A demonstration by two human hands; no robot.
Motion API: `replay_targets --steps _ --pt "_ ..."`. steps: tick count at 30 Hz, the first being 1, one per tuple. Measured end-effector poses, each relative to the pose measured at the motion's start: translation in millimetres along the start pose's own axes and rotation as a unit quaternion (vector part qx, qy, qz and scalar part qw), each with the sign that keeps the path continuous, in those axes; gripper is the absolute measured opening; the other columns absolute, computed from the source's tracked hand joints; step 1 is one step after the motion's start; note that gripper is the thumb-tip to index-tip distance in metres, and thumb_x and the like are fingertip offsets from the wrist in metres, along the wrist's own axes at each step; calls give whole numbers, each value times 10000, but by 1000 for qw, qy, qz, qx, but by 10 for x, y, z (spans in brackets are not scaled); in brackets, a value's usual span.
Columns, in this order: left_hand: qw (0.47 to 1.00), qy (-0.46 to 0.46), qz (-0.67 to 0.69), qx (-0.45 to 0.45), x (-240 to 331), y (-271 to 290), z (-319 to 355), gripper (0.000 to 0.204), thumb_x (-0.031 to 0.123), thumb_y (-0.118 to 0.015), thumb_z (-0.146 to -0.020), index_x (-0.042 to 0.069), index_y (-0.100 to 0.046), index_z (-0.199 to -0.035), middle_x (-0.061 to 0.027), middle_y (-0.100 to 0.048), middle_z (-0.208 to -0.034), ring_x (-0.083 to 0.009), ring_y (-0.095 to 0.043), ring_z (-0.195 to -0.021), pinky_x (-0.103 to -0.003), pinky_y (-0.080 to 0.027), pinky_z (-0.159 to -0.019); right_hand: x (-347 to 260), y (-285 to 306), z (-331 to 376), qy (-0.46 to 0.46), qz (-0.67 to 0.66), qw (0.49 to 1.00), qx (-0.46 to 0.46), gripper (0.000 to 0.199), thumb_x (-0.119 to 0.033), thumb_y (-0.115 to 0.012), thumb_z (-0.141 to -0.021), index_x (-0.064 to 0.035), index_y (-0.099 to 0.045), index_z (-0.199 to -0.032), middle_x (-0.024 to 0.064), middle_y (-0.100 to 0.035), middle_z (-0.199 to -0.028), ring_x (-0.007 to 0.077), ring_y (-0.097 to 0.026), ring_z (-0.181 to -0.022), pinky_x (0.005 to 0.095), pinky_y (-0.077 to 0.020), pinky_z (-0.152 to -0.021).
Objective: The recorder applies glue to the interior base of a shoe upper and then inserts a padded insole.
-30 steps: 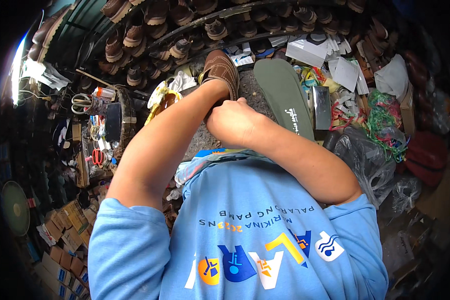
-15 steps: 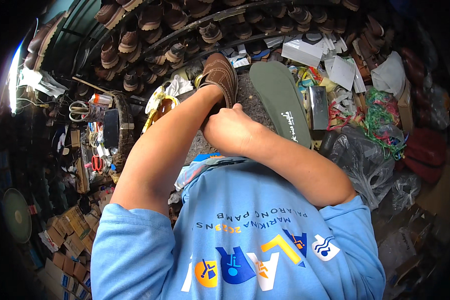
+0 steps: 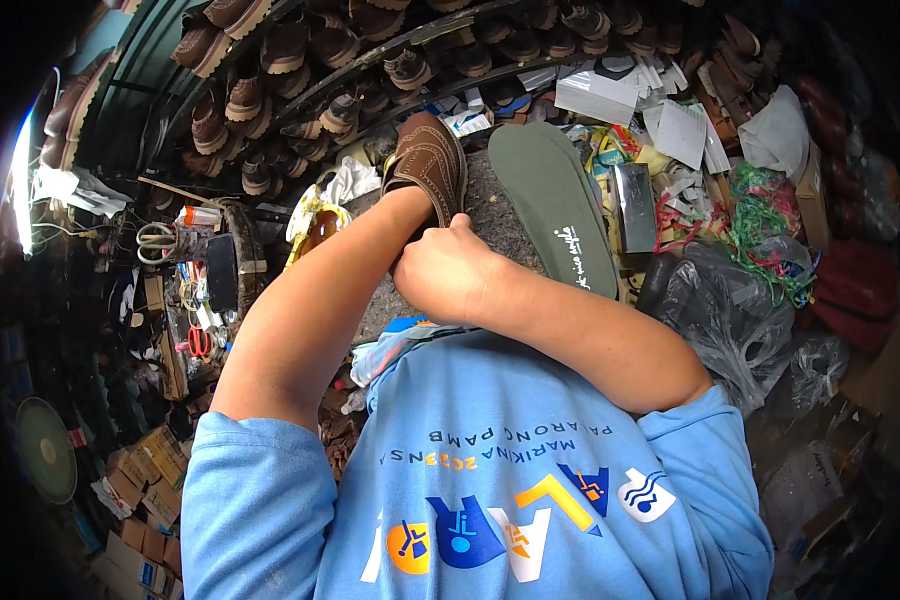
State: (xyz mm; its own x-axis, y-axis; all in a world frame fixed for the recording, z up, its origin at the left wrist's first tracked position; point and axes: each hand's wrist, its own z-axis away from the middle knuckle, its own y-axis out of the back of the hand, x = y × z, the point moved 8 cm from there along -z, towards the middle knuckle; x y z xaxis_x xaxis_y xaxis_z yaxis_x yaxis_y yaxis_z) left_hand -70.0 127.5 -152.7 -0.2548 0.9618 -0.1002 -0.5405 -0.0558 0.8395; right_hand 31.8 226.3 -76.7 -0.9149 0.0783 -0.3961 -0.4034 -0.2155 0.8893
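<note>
A brown leather shoe with light stitching and small punched holes points away from me over the dark work surface. My left hand reaches into its opening; only the wrist shows, and the fingers are hidden inside. At the heel end, my right hand is closed like a fist around the shoe's back edge, thumb uppermost. Just right of the shoe lie grey-green insoles, one seemingly stacked on another, with white lettering at the heel.
Racks of brown shoes curve along the far side. Scissors and a dark phone-like slab lie at left. A roll of yellow tape sits near my left forearm. Plastic bags, papers and tangled string crowd the right.
The view has shifted slightly. Both hands keep their places at the shoe, which has turned or tilted a little; the insoles stay where they were.
</note>
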Motion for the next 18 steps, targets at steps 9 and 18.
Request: replay_targets --steps 9,18 --pt "1000 12 -2 7 -136 -40 -256 258 200 -752 -833 33 -790 -1026 -211 -755 -1065 -345 -739 -997 -399 -580 -845 -37 -18 12 0 -6 999 46 116 -144 -658 -847 -141 -764 -894 49 -759 -839 269 -750 -796 536 -484 -810" --pt "1000 18 -12 22 -92 -197 -295 260 207 -756 -832 34 -791 -1023 -213 -755 -1062 -347 -740 -999 -397 -581 -846 -12 -42 21 -7 -6 999 43 105 -143 -663 -841 -153 -767 -851 43 -754 -819 257 -748 -798 535 -476 -808"
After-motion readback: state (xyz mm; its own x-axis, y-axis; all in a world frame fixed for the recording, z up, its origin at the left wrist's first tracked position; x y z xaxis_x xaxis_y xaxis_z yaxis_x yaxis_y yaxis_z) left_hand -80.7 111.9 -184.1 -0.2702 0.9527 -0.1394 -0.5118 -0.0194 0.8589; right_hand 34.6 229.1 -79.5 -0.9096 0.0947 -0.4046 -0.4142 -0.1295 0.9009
